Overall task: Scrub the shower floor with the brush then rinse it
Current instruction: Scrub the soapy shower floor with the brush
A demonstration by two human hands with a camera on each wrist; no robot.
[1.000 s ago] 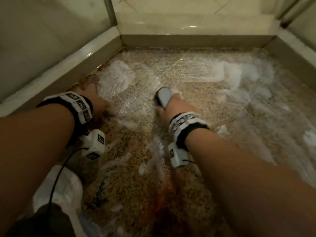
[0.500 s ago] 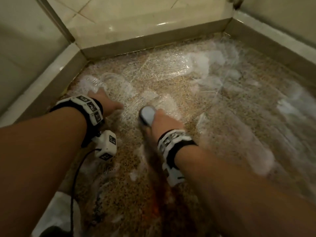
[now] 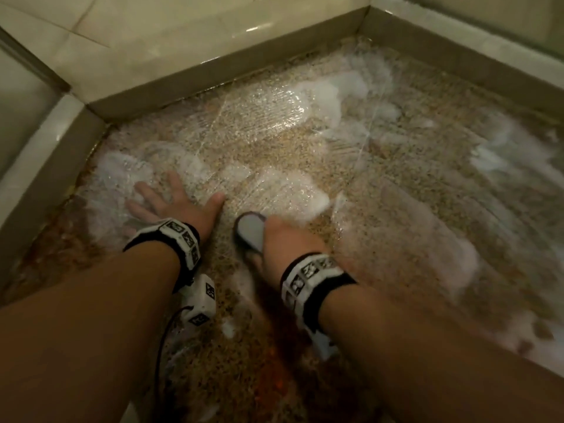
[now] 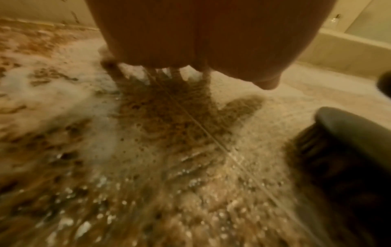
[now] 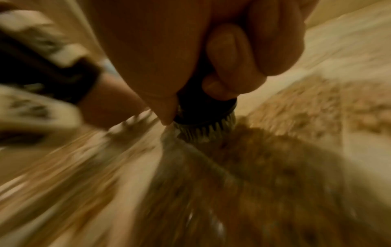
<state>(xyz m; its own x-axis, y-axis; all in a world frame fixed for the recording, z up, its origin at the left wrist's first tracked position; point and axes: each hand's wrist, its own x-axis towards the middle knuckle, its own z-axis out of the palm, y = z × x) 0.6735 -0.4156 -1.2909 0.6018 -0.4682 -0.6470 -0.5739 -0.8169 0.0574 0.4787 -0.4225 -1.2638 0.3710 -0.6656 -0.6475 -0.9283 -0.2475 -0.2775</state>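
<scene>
**Brush down on a soapy floor, grip over the top**

The brush [image 3: 251, 232] looked like a light, rigid thing: a hard dark body with a grey cap and short stiff bristles that would give only a little under load. Wet and soapy, it would likely turn slippery, so the sound hold was over the back of the body, fingers wrapped down the sides, weight pressing through the palm.

That was how the right hand [image 3: 288, 239] had it. Its fingers [image 5: 228, 66] were curled around the dark body, clamped firmly, with the bristles meeting the shower floor [image 3: 396, 209]. In the head view the brush poked out from the hand at about 10 o'clock, its grey end uncovered.

The left hand [image 3: 171, 203] lay flat at 9 o'clock from the brush, fingers spread apart and straight, pressing on the wet floor among foam [image 3: 317, 96] and holding nothing. It sat near the brush without touching it. Foam patches lay across the speckled floor toward 12 and 2 o'clock, unrinsed.
</scene>
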